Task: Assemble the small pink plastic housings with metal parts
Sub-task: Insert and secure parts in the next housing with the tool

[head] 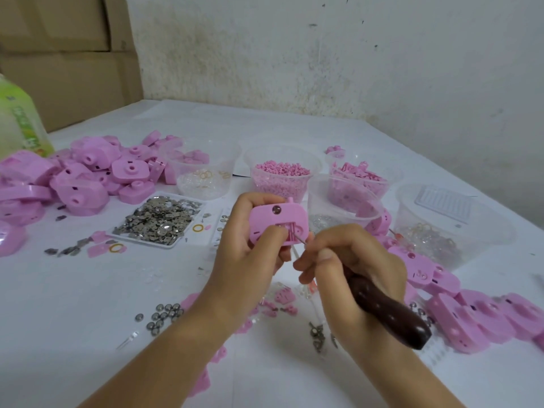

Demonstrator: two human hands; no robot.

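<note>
Head view showed the pink housing (278, 222) held upright above the desk (88, 290) in the left hand (250, 248). That hand's fingers were curled round the housing's left edge and back, and the thumb pressed on its face. The right hand (344, 260) had its fingers clamped round a pointed tool (388, 313), whose thin metal tip touched the ribbed opening low on the housing. The housing was smooth, rounded plastic with a shiny round insert near the top. The tool's handle was dark and glossy, and the knuckles hid most of its shaft. Behind lay a heap of housings (88, 178), a white tray (173, 245) of silvery pieces and a clear cup (265, 187) of pink pellets.
</note>
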